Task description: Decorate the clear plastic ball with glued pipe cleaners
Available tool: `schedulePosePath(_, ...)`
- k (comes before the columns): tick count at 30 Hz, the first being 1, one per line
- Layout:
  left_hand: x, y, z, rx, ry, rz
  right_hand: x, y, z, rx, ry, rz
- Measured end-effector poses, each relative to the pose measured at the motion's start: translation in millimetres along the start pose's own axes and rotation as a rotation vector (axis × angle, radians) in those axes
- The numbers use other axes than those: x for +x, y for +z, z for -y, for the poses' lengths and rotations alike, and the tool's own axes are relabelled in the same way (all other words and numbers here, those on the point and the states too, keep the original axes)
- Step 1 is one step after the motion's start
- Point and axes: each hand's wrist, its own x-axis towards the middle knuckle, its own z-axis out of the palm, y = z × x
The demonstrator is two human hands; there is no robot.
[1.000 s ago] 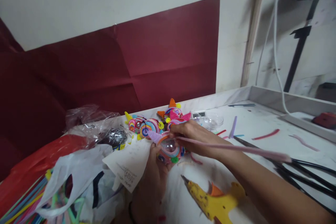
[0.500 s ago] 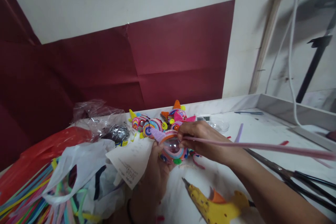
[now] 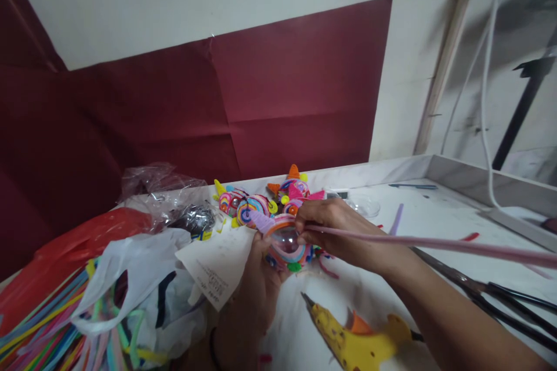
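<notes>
A clear plastic ball (image 3: 287, 239) wrapped in bands of coloured pipe cleaner, with a purple ear-like piece on top, is held over the table. My left hand (image 3: 259, 278) is closed round its left and lower side. At the ball's upper right, my right hand (image 3: 328, 226) pinches a long pink pipe cleaner (image 3: 418, 240), its near end against the ball's rim. The strip's free length runs out to the right, above my forearm. Finished-looking decorated balls (image 3: 252, 208) with ears sit right behind it. The fingertips are partly hidden by the ball.
A yellow glue gun (image 3: 348, 339) lies in front, nozzle toward the ball. Black-handled scissors (image 3: 474, 290) lie at right. On the left are bundled pipe cleaners (image 3: 47, 324), a white plastic bag (image 3: 134, 261), a red bag (image 3: 87, 237) and a paper slip (image 3: 217, 266). A raised rim (image 3: 369, 171) edges the table.
Almost nothing differs. Both hands keep hold of the ball and the pink pipe cleaner; the view has shifted very slightly.
</notes>
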Motion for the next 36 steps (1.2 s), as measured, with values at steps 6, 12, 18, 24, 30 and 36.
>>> schedulePosePath(6, 1.7, -3.3, 1.1, 0.001, -0.007, 0.004, 0.2, 2.0, -3.2, -0.008, -0.032, -0.019)
schedulePosePath(12, 0.5, -1.9, 1.1, 0.006, -0.013, -0.023, 1.2, 2.0, -3.7, -0.005, -0.019, -0.020)
schedulePosePath(18, 1.4, -4.0, 1.9, -0.006, -0.018, -0.026, 0.9, 2.4, -5.6, 0.011, -0.007, -0.006)
schedulePosePath(24, -0.9, -2.3, 3.8, 0.010, 0.013, -0.029, 0.8, 2.4, -5.8, 0.001, -0.014, -0.004)
schedulePosePath(30, -4.9, 2.8, 4.1, -0.017, 0.039, -0.026, -1.3, 3.1, -7.2, 0.000, -0.005, 0.000)
schedulePosePath(36, -4.8, 2.7, 5.1, -0.014, 0.050, -0.034, -1.8, 4.1, -10.2, 0.012, 0.008, 0.009)
